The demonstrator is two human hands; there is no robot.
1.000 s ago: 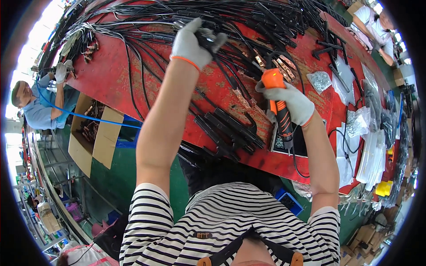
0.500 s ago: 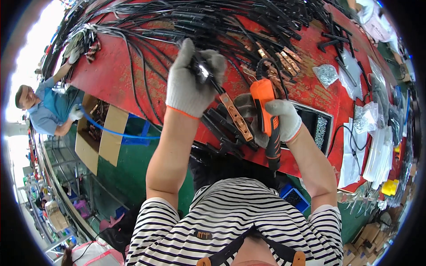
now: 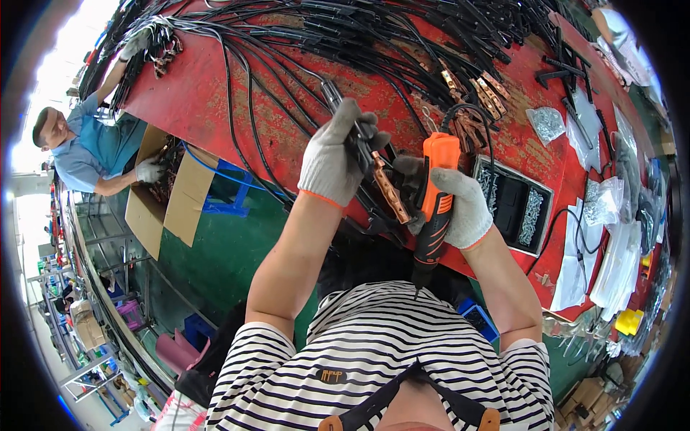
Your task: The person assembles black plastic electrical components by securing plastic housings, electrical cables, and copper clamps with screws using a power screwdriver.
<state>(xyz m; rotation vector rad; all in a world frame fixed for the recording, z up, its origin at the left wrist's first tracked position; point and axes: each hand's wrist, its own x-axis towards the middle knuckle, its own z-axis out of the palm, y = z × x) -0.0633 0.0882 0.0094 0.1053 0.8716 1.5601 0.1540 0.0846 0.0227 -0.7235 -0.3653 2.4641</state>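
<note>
Both of my hands wear pale knitted gloves with grey fingers. My left hand (image 3: 334, 154) is closed round the black sleeve of a copper bar with holes in it (image 3: 390, 190). A black cable with a shiny end part (image 3: 330, 93) runs up from that hand. My right hand (image 3: 463, 205) grips an orange and black electric screwdriver (image 3: 440, 152), its bit pointing down toward my body. The copper bar's lower end lies close beside the screwdriver and the right fingers; whether they touch I cannot tell. Black handle pieces lie partly hidden beneath my hands.
A tray of screws (image 3: 535, 248) stands right of my right hand. Heaped black cables (image 3: 316, 36) cover the far side of the red table (image 3: 194, 93), with copper bars (image 3: 492, 97) among them. Screw bags (image 3: 546, 126) lie rightward. A co-worker (image 3: 90, 151) reaches toward a cardboard box (image 3: 190, 208).
My left hand has come lower and closer to the screwdriver with the copper bar. The screwdriver is tilted more, its bit toward the left. The co-worker's hand has moved over the box.
</note>
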